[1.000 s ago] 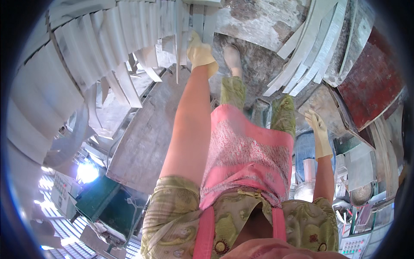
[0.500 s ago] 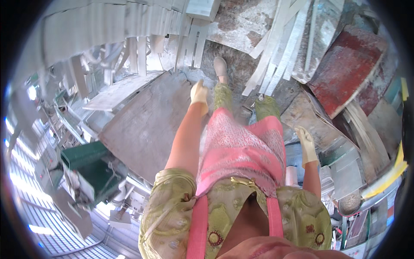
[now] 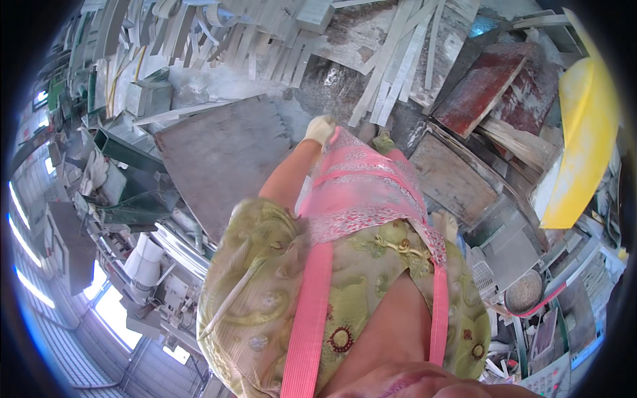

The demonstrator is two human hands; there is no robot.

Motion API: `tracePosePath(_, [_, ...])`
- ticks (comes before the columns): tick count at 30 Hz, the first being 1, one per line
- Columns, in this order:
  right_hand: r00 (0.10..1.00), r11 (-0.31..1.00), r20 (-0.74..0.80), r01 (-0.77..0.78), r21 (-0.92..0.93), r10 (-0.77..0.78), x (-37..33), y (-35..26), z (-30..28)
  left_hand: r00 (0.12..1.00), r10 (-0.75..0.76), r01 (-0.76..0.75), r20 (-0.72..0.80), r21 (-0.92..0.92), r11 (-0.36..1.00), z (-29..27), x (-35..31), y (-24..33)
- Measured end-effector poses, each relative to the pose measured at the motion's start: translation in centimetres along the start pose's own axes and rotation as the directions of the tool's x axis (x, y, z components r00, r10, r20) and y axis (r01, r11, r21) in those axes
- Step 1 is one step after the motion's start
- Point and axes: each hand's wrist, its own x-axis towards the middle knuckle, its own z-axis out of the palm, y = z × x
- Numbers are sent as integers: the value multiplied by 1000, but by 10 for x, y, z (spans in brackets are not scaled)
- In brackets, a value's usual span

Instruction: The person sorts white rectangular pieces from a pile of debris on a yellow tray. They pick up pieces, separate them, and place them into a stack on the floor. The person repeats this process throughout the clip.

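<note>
My left hand (image 3: pixel 320 129), in a cream glove, is in front of me at the upper left edge of the pink patterned apron (image 3: pixel 365 176). Its fingers look curled; whether they grip the cloth is hidden. Down at my right side is my right hand (image 3: pixel 444 225), gloved too, partly covered by the apron and my sleeve; its fingers do not show clearly. A large dusty brown board (image 3: pixel 222 149) lies to the left of my left hand. To the right of the apron is a worn wooden panel (image 3: pixel 454 176).
Long pale strips (image 3: pixel 398 66) lie ahead. A red-faced board (image 3: pixel 481 89) and a curved yellow sheet (image 3: pixel 584 142) are on the right. Green machinery (image 3: pixel 129 176) stands at the left. A round pan of grainy material (image 3: pixel 524 292) sits at the lower right.
The surroundings have shifted with my body and view. My left hand has come to the apron's edge; my right hand has drawn back beside my body. The yellow sheet shows more fully.
</note>
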Motion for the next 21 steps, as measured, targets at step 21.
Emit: tracePosePath(21, [602,733,-679,217,645,419,-187,64,-113,161,344,-423,925,-251,871,259,-216,468])
